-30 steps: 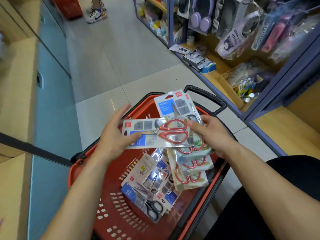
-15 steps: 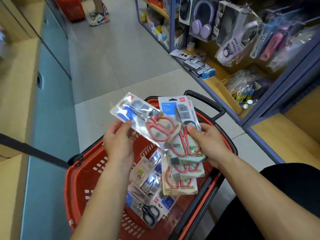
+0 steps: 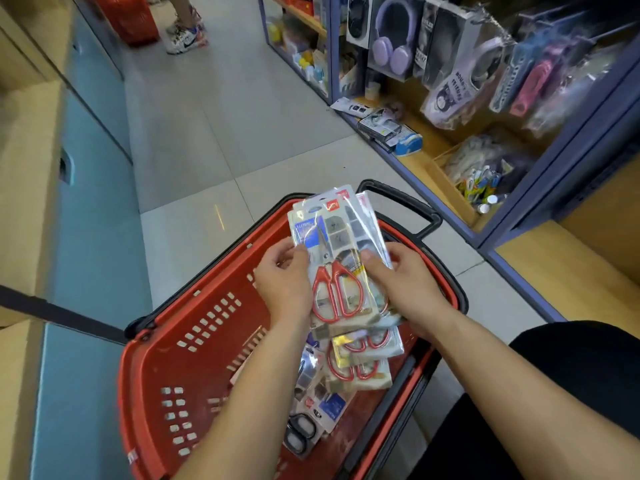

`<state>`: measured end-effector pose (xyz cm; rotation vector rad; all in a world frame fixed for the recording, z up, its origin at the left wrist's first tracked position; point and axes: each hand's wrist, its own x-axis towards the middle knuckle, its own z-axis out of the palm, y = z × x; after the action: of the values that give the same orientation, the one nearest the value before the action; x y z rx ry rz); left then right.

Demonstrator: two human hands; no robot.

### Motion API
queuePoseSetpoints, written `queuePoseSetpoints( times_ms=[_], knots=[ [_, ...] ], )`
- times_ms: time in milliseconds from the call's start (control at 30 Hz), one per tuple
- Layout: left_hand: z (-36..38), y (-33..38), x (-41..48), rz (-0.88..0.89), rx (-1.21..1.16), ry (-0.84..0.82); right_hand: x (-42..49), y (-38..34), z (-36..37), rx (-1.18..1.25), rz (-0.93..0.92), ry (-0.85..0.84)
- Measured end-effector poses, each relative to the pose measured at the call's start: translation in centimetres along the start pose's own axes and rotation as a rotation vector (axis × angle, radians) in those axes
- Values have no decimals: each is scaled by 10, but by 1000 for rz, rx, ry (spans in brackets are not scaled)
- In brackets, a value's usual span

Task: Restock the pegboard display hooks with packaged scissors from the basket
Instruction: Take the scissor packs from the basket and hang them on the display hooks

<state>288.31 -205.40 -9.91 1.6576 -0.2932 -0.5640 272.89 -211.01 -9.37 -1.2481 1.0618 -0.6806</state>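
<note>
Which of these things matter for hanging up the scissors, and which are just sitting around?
Job: left hand, right hand, held scissor packs, red basket, spare packs inside it.
Lying about: purple headphones, blue-and-white shelf item, a bystander's sneakers.

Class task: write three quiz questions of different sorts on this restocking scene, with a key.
1. True or false: the left hand and the right hand both hold the stack of clear-packaged red-handled scissors.
2. The packaged pair at the near end of the red plastic basket has handles of: A black, B green, C yellow.
3. Complete: the boxed headphones on display are ____.
Key: 1 true; 2 A; 3 purple.
</note>
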Motion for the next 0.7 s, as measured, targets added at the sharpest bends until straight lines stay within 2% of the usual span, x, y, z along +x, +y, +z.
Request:
queuePoseSetpoints(
  times_ms=[133, 267, 367, 467, 633, 700],
  knots=[
    [6, 6, 0, 32, 29, -57, 1, -1, -2, -7, -11, 55],
    [-5, 6, -8, -79, -35, -412, 5, 1, -1, 6, -26, 152],
    [-13, 1, -19, -166, -74, -579, 5, -2, 0, 43, -42, 192],
    [-9, -5, -28, -116, -60, -574, 5, 0, 4, -4, -53, 161],
    [-3, -6, -26, -73, -51, -537, -2, -4, 2, 66, -21, -96],
    [-2, -3, -26, -78, -63, -529, -2, -6, -3, 75, -32, -124]
  ],
)
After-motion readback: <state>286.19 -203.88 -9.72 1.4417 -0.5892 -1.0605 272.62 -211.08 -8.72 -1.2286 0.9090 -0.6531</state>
